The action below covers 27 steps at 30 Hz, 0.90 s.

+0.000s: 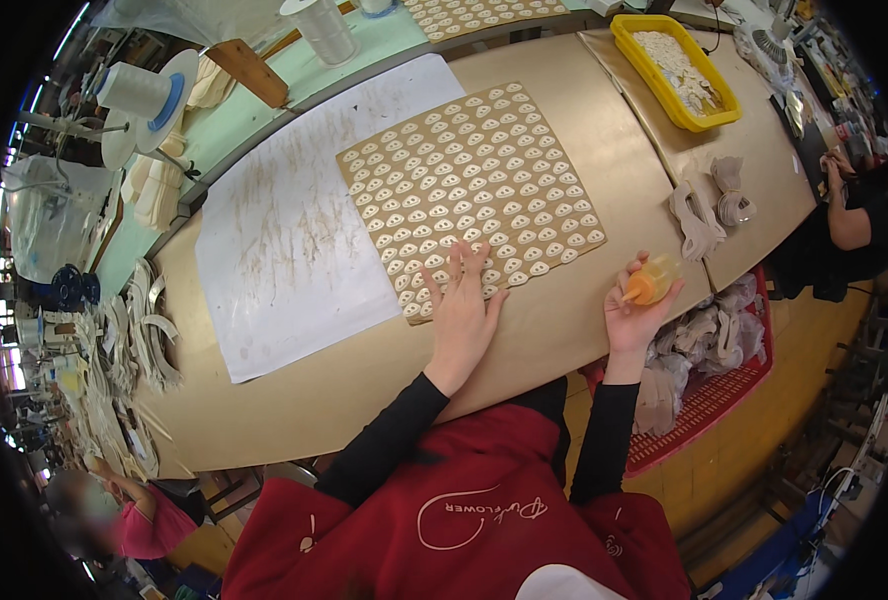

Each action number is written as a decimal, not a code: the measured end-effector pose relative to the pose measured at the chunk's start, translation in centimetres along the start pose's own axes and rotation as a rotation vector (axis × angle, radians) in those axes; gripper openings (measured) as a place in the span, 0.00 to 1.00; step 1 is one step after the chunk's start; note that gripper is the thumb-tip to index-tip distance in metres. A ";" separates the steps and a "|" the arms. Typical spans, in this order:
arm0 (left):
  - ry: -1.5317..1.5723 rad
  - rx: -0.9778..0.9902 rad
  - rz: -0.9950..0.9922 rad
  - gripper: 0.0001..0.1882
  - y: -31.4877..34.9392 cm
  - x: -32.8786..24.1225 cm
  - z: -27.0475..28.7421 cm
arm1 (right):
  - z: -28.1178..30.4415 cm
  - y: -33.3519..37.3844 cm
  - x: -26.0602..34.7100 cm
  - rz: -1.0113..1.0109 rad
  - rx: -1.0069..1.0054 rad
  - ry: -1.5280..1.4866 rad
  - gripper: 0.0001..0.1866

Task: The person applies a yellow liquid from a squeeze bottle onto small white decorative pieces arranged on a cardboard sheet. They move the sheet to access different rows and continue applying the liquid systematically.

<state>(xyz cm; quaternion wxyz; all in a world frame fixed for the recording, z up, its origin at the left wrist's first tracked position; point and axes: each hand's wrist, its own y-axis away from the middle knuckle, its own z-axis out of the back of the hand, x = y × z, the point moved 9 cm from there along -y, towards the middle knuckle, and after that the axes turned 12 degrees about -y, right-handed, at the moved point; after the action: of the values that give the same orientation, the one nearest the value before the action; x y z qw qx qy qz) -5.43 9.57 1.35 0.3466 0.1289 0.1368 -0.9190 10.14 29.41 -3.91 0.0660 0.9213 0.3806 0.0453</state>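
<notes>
A brown sheet [592, 238] lies on the table, covered with rows of small white rounded pieces [469, 185] that have dark spots. My left hand [462, 308] rests on the sheet's near edge, fingers spread over the lowest rows. In my right hand [636, 318] is a small squeeze bottle [654, 278] with an orange tip and yellowish contents. The hand holds it tilted, tip toward the left, above the table just right of the sheet. My fingers wrap round the bottle and partly hide it.
White paper [294, 250] with brown smears lies left of the sheet. A yellow tray [704, 122] holds white pieces at the back right, near bundled strips [697, 222]. A red crate [704, 425] with bagged items stands below the table's right edge. Thread spools [321, 32] line the back left.
</notes>
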 end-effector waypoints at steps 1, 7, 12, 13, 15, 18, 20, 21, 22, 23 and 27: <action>0.022 0.002 0.002 0.42 0.0 0.0 -0.1 | 0.0 0.0 0.0 0.001 0.001 -0.003 0.36; 0.062 0.012 -0.016 0.42 0.2 0.3 -0.2 | -0.3 -0.1 -0.1 -0.008 0.018 -0.003 0.36; 0.140 -0.029 0.014 0.38 1.0 0.5 1.0 | 0.0 0.0 0.1 0.002 0.006 -0.007 0.36; 0.169 -0.025 0.024 0.39 1.1 0.7 1.2 | 0.0 0.0 0.1 0.002 0.004 -0.008 0.36; 0.215 -0.034 0.032 0.40 1.3 0.9 1.7 | 0.2 0.1 0.2 0.007 0.001 -0.016 0.36; 0.257 -0.021 0.027 0.47 1.2 1.4 2.2 | 0.1 0.1 0.2 0.007 0.007 -0.020 0.36; 0.380 0.032 0.020 0.45 1.1 1.7 2.2 | 0.1 0.1 0.2 0.005 0.009 -0.022 0.36; 0.442 0.063 0.015 0.44 1.0 1.8 2.2 | 0.0 0.1 0.1 0.006 0.008 -0.024 0.36; 0.534 0.084 0.013 0.42 1.0 1.9 2.4 | 0.0 0.1 0.1 0.006 0.006 -0.027 0.36; 0.626 0.108 0.009 0.41 0.9 1.9 2.6 | 0.0 0.1 0.1 0.005 0.005 -0.026 0.35; 1.197 0.156 0.159 0.41 0.8 2.2 3.0 | 0.0 0.1 0.1 0.011 -0.004 -0.011 0.35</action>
<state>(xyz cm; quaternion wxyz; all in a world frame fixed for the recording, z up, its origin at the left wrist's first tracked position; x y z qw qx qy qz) -6.90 6.68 3.30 0.2664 0.6582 0.2301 -0.6655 10.24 29.41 -3.94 0.0698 0.9234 0.3751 0.0414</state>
